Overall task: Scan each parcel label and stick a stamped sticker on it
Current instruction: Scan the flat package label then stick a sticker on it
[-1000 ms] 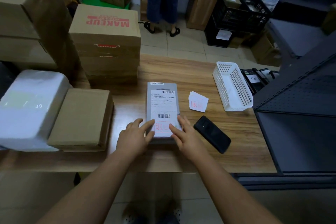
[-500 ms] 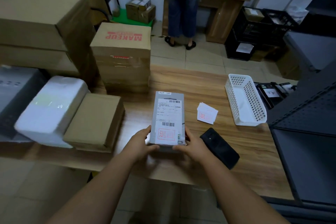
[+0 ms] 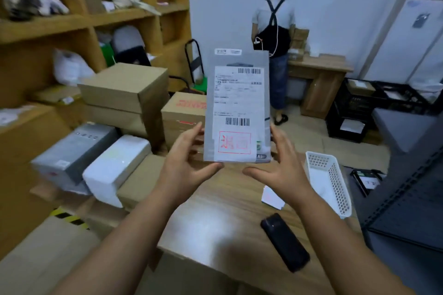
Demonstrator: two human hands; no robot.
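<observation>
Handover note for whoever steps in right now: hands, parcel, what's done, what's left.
Left hand and right hand: both at the lower edges of the grey parcel, which is upright in the air above the wooden table. Fingers look spread, so the grip may be loose or letting go; I cannot tell.
Done: the red stamped sticker is already on the parcel's label, below the lower barcode.
Spare stickers lie on the table beside the white basket; black phone lies nearer.
Left: put this parcel away, take the next. Whether it was scanned is not visible.
</observation>
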